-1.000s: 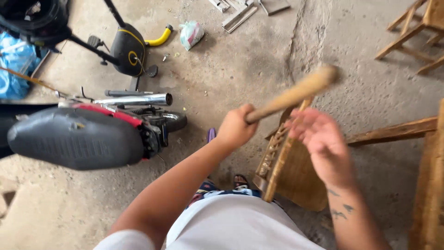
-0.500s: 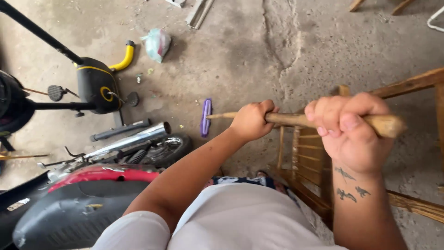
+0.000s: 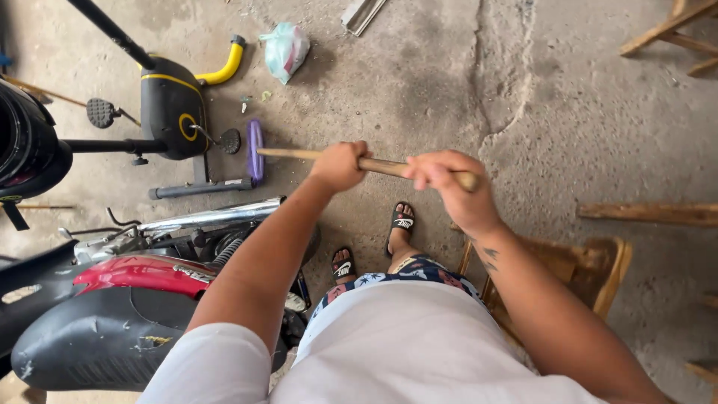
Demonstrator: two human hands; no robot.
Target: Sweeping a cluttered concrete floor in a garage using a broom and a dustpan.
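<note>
Both hands grip a long wooden broom handle (image 3: 385, 166) that runs nearly level across the middle of the view. My left hand (image 3: 340, 164) is closed around it further down the stick. My right hand (image 3: 449, 183) is closed over its near end. The purple broom head (image 3: 255, 150) at the far end rests on the concrete floor (image 3: 419, 82), beside the exercise bike's base. My feet in black sandals (image 3: 402, 221) stand below the handle.
A red and black motorbike (image 3: 127, 299) with a chrome exhaust stands close on the left. A black and yellow exercise bike (image 3: 176, 105) is behind it. A wooden chair (image 3: 591, 269) lies at my right. A plastic bag (image 3: 286, 49) and wooden frames (image 3: 673, 37) lie further off.
The handle has swung from pointing up and right to lying level, with its head down on the floor. My right hand closed on it, then both hands moved left and away from the chair.
</note>
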